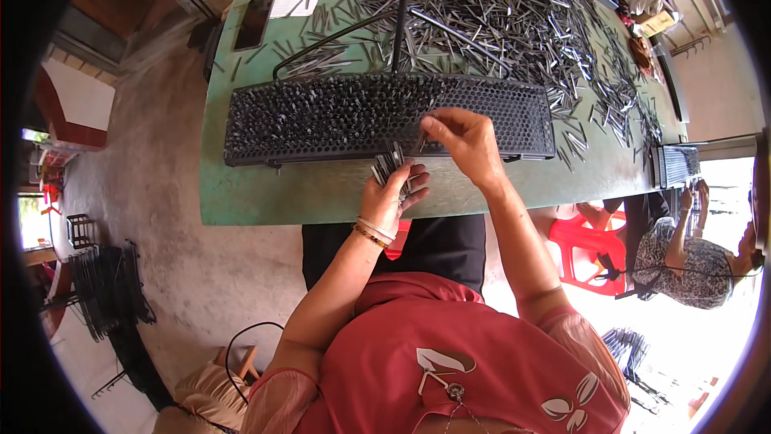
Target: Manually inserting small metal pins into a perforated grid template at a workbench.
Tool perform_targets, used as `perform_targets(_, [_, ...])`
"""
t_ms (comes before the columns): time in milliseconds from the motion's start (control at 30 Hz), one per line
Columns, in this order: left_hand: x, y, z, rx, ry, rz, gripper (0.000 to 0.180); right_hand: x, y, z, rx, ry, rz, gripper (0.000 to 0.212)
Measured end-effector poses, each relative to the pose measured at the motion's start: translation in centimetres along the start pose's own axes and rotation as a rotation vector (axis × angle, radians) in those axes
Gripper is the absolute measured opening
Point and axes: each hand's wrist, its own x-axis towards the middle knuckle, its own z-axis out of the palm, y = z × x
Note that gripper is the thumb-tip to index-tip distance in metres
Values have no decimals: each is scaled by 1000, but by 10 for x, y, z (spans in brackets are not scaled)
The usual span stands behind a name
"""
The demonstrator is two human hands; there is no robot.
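1. The strongest light comes from the right side, where the floor [683, 354] is burned almost to pure white.
2. A smaller bright opening [32, 221] is at the far left; the upper left corner is rather dim.
3. The loose metal strips [514, 24] give many small glints, while the black perforated rack [490, 121] stays dark.
4. The left hand [392, 189] and the right hand [472, 146] look quite sharp.
5. Fisheye distortion bends the green table's [305, 197] edges; the picture's rim is black.
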Motion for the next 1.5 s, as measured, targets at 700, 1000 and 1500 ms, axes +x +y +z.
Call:
perform_targets(700, [-2,0,-10,40,-56,-20,26,25,10,33,-310,147,-444,17])
perform_targets(1000, [-2,0,-10,-30,-125,8,24,23,13,29,-406,111,-559,14])
perform_targets(1500, [-2,1,-11,-24,-116,23,21,21,12,26,-536,167,-581,13])
